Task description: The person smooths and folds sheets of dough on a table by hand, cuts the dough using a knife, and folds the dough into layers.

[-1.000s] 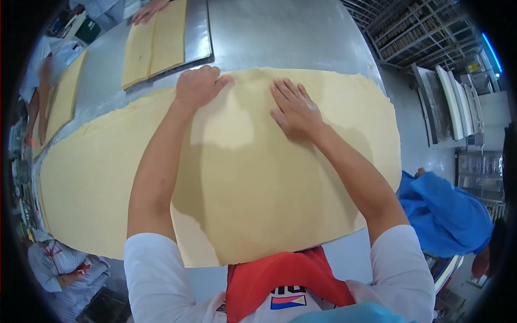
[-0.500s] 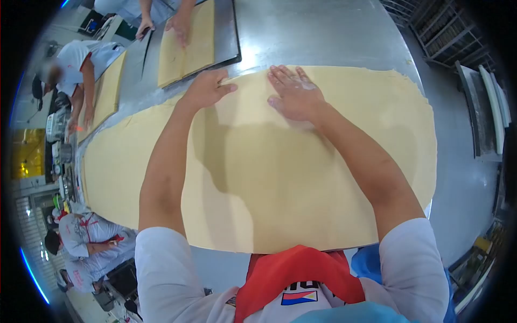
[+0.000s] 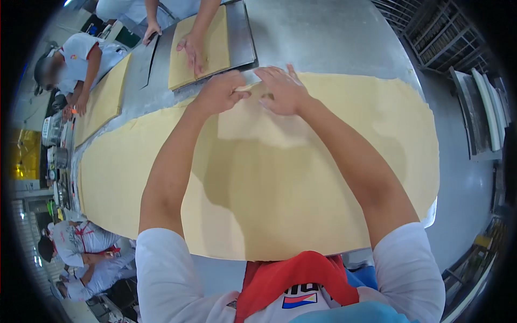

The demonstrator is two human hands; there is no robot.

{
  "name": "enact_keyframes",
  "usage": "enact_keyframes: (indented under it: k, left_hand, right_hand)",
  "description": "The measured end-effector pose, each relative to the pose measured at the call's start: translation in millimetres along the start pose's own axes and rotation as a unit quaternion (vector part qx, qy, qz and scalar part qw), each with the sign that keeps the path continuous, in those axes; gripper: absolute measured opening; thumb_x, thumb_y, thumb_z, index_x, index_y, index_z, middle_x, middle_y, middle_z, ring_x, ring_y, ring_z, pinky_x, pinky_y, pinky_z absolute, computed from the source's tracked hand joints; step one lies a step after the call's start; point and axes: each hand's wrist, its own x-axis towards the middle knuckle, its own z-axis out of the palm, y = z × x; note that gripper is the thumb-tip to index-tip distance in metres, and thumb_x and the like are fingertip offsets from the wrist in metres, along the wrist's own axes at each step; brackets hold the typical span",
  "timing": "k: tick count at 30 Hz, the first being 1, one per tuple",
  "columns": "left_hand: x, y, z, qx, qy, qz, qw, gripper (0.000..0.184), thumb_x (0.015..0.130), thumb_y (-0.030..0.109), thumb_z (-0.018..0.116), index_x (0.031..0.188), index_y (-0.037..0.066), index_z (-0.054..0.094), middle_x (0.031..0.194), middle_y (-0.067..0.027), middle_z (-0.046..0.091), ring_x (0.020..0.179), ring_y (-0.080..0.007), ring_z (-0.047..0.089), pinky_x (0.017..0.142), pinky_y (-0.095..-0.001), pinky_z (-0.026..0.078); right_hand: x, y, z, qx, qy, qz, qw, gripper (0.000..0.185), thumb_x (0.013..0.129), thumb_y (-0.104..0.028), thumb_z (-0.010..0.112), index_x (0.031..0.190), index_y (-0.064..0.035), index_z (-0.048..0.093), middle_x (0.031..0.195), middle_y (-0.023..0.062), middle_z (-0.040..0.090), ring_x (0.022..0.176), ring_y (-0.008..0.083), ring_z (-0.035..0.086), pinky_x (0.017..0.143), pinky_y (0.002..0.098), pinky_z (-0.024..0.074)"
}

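Note:
A broad, thin sheet of pale yellow dough (image 3: 301, 204) covers the near part of the metal table. At its far edge, left of the middle, my left hand (image 3: 222, 92) has its fingers curled around the edge, with the thumb pointing right. Close beside it on the right, my right hand (image 3: 283, 90) is tilted over the same edge, fingers spread and thumb toward the left hand. Both forearms reach across the sheet and shade it.
Across the metal table (image 3: 323, 32), a co-worker's hands are at a cut yellow slab (image 3: 207, 43) on a dark tray, one holding a long knife (image 3: 149, 64). Another person leans over a slab (image 3: 105, 102) at left. Racks (image 3: 447, 32) stand at right.
My right hand has lifted from lying flat on the sheet to a tilted pose nearer my left hand. The co-worker's hand has moved down the slab. The view has shifted left since the earliest frame.

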Motion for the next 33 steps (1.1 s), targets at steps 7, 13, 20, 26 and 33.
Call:
enact_keyframes:
  k: [7, 13, 20, 26, 33]
  left_hand:
    - [-18, -26, -12, 0.05, -0.101, -0.141, 0.984, 0.039, 0.09, 0.042, 0.072, 0.088, 0.004, 0.067, 0.09, -0.0143, 0.067, 0.087, -0.0383, 0.062, 0.077, -0.0455, 0.05]
    - [-29, -61, -4, 0.061, 0.016, 0.043, 0.997, 0.059, 0.092, 0.062, 0.062, 0.079, 0.005, 0.061, 0.084, -0.0177, 0.065, 0.089, -0.0388, 0.064, 0.076, -0.0464, 0.049]
    - [-33, -67, 24, 0.09, 0.112, 0.013, 0.99, 0.047, 0.095, 0.053, 0.063, 0.084, 0.007, 0.063, 0.085, -0.0135, 0.067, 0.089, -0.0373, 0.068, 0.075, -0.0496, 0.053]
    - [-26, -67, 25, 0.206, 0.172, 0.084, 0.959, 0.045, 0.09, 0.052, 0.068, 0.08, 0.009, 0.061, 0.077, -0.0083, 0.063, 0.072, -0.0327, 0.067, 0.062, -0.0447, 0.053]
    - [-36, -39, -13, 0.114, 0.102, -0.052, 0.987, 0.046, 0.086, 0.051, 0.074, 0.094, 0.008, 0.065, 0.087, -0.0122, 0.066, 0.088, -0.0347, 0.066, 0.073, -0.0464, 0.051]
  right_hand:
    - [44, -22, 25, 0.091, 0.005, -0.044, 0.995, 0.021, 0.097, -0.028, 0.059, 0.105, -0.0092, 0.061, 0.106, 0.0122, 0.066, 0.108, 0.0343, 0.061, 0.101, 0.0537, 0.0423]
    - [48, -42, 18, 0.007, 0.005, 0.043, 0.999, 0.022, 0.102, -0.03, 0.054, 0.104, -0.0102, 0.062, 0.111, 0.0104, 0.066, 0.112, 0.0316, 0.06, 0.098, 0.047, 0.0438]
    - [-32, -52, 27, -0.042, 0.1, 0.102, 0.989, 0.043, 0.101, -0.031, 0.055, 0.133, -0.0026, 0.055, 0.137, 0.0145, 0.056, 0.133, 0.0335, 0.048, 0.115, 0.0471, 0.0332]
    - [-24, -41, 53, -0.091, 0.121, 0.066, 0.986, 0.068, 0.096, -0.04, 0.059, 0.149, -0.0017, 0.039, 0.149, 0.0153, 0.05, 0.142, 0.0342, 0.042, 0.127, 0.047, 0.0179]
    - [59, -49, 33, 0.091, 0.03, -0.026, 0.995, 0.032, 0.098, -0.036, 0.058, 0.116, -0.0105, 0.06, 0.119, 0.0138, 0.066, 0.115, 0.0337, 0.06, 0.105, 0.0501, 0.0397]
